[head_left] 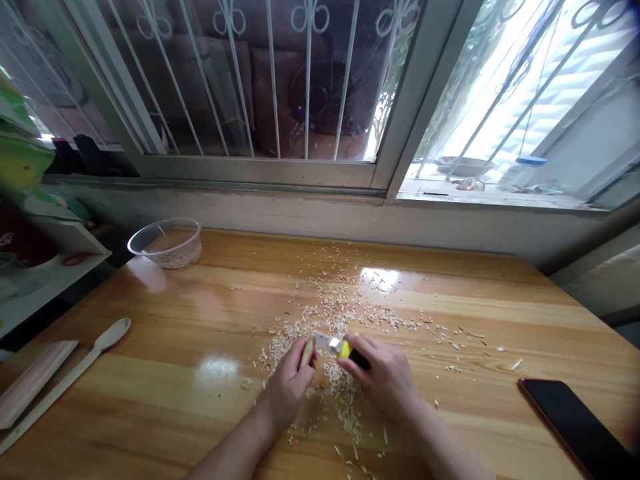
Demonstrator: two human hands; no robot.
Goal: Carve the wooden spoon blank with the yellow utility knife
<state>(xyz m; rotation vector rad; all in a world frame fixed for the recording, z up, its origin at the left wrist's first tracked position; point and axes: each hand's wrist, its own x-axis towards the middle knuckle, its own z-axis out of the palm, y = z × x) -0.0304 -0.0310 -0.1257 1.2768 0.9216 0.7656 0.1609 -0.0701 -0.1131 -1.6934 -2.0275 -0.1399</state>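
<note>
Near the middle of the table, my left hand (290, 380) is closed around a small pale piece of wood (307, 352); its lower part is hidden in my fingers, so its full shape does not show. My right hand (383, 370) grips a utility knife (345, 349) with a yellow and black handle. The knife's blade points left and meets or nearly meets the top of the wood piece. Curly wood shavings (345, 303) lie scattered beneath and beyond both hands.
On the left lie a wooden spoon (95, 350) and a flat wood blank (37, 380). A clear plastic bowl (193, 252) stands at the back left. A black-screened phone (575, 420) rests at the right. Behind the wooden table (200, 413) is a barred window (270, 175).
</note>
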